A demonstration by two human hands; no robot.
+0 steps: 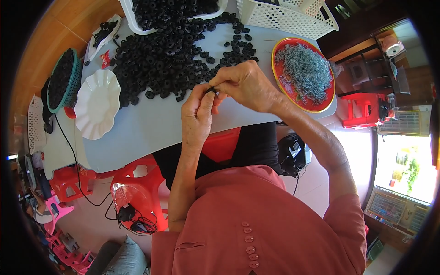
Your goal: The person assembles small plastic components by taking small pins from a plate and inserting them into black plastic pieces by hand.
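Tabletop: pale blue-grey surface (151, 135) across the upper half of the frame, over a tiled floor (85, 219).
Teal basket: far upper left, its woven wall (74, 85) surrounding a load of dark pieces.
Scalloped dish: white, wavy-rimmed (97, 106), near the table's left edge, beside the teal basket.
Red stool: lower left (118, 189), below the table edge, with black cables (142, 225) on its seat.
Black heap: many small ring-like pieces (156, 64) spread loosely over the upper middle, reaching a white tray (136, 28) at the top edge.
Left hand: mine (196, 112), just right of the heap's lower edge; thumb and forefinger pinch a small black piece (211, 90).
Black piece: upper centre of the frame, between my two hands, partly hidden by my fingers.
Right hand: mine (243, 85), fingers curled, thumb and fingertips closed together on the same piece from the right.
Perforated basket: white (284, 20), top edge, right of centre.
Red plate: upper right, gold-rimmed (318, 107), bearing a mound of tiny blue-grey bits (305, 68).
Bright opening: far right (405, 167), with greenery showing through it.
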